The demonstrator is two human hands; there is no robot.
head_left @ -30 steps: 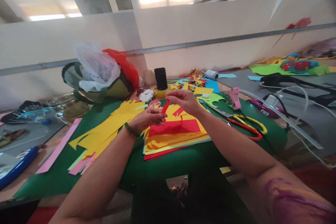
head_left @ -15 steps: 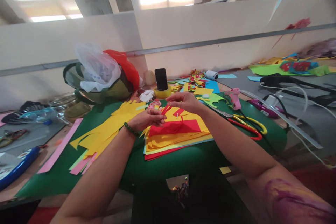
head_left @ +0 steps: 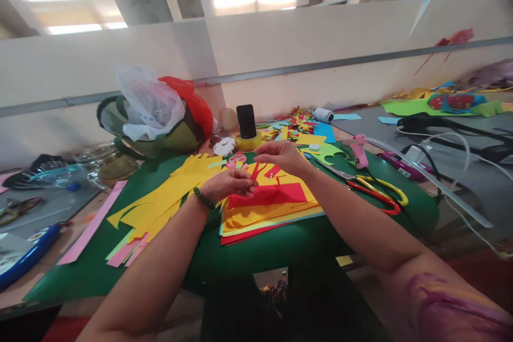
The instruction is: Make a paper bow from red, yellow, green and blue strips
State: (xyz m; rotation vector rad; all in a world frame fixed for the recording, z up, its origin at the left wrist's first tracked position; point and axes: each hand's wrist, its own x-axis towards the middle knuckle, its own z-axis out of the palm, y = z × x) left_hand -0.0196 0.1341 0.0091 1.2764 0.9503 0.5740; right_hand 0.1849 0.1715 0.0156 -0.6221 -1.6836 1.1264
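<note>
My left hand (head_left: 232, 184), with a green bead bracelet at the wrist, pinches the lower end of a thin red strip (head_left: 255, 172) that looks split into narrow tails. Above it my right hand (head_left: 282, 155) has its fingertips bent together at the strip's upper end. Both hands hover over a flat red piece (head_left: 268, 194), which lies on a stack of yellow sheets (head_left: 256, 218). A smaller red scrap (head_left: 272, 172) rests behind it. Fine detail between the fingers is hidden.
Scissors (head_left: 372, 187) and a pink glue gun (head_left: 359, 150) lie right of the stack. Yellow strips (head_left: 160, 189) spread over the green surface (head_left: 92, 264) at left. Behind stand a phone (head_left: 246, 121) on a yellow roll (head_left: 248, 142) and a bag (head_left: 160, 139). Cords run at right.
The red strip, seen as one broad band a second ago, now shows as narrow tails. My left hand has shifted slightly right; my right fingers lifted off a little, then came back down to it.
</note>
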